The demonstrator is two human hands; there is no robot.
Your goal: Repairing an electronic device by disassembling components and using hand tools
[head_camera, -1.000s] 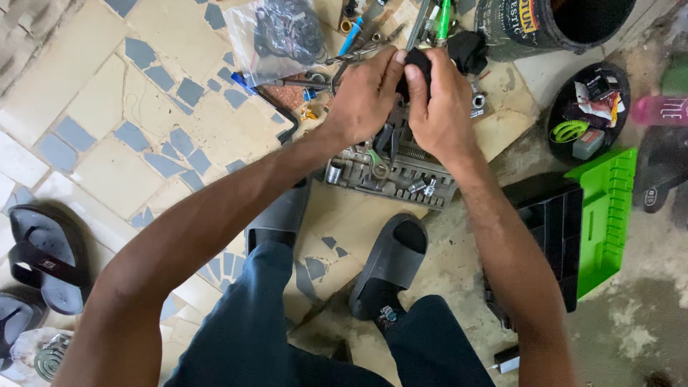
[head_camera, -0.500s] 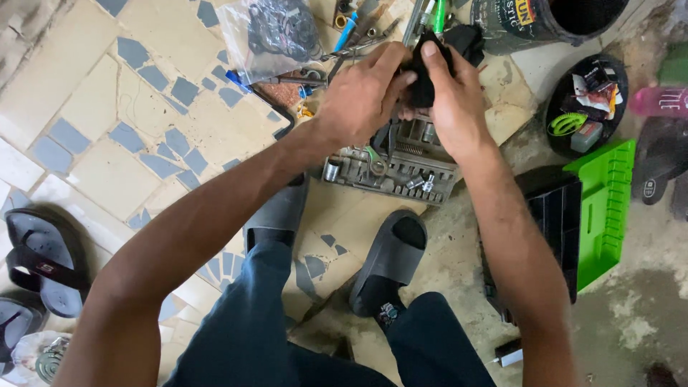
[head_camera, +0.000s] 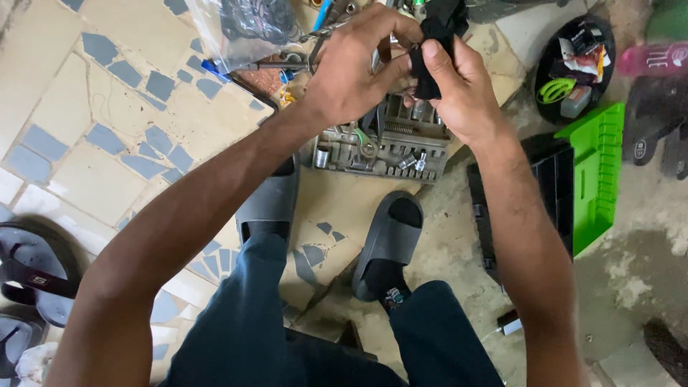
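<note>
both hands meet at the far middle, above the open socket tray (head_camera: 380, 147): the right hand (head_camera: 459, 89) is closed around a black part (head_camera: 430, 43), and the left hand (head_camera: 351, 68) pinches its left edge.

Daylit floor of cream and blue-grey broken tile mosaic (head_camera: 107, 158) gives way to rough concrete (head_camera: 631, 272).

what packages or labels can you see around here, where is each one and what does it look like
Clear plastic bag: top left of the hands, crumpled, dark items inside.
Pink bottle: far right edge, lying on its side, pale lettering.
Small packets: in a round black tray at upper right, white, red and grey.
Sandal label: lower left, small pale patch on the dark strap.
</note>
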